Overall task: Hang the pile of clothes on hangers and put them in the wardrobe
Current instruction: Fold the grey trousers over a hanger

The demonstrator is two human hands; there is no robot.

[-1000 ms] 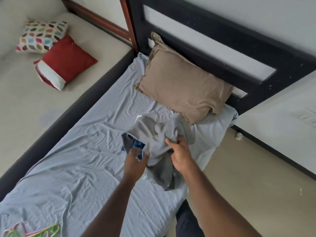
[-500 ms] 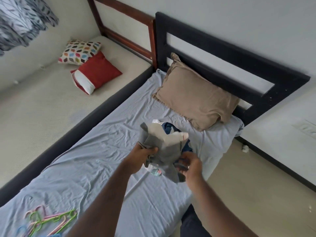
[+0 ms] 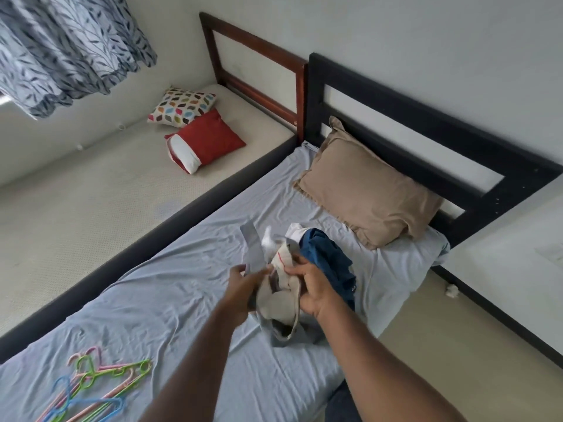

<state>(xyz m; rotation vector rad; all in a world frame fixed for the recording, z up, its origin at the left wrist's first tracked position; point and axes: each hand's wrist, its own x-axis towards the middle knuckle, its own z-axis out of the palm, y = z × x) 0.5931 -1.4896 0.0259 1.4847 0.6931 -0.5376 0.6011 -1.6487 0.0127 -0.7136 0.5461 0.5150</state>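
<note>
Head view: both hands (image 3: 243,287) around grey garment (image 3: 281,295) above bed (image 3: 170,300)

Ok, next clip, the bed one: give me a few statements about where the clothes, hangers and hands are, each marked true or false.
1. Both hands grip the grey garment. True: the left hand and the right hand each hold part of it above the bed sheet.
2. The plastic hangers lie beside the tan pillow. False: they lie at the other end of the bed, bottom left of the view.
3. A blue garment lies on the bed by the right hand. True.
4. A hanger is already inside the grey garment. False: none shows in it.
5. The red cushion sits on the blue sheet. False: it sits on the neighbouring cream mattress.
</note>
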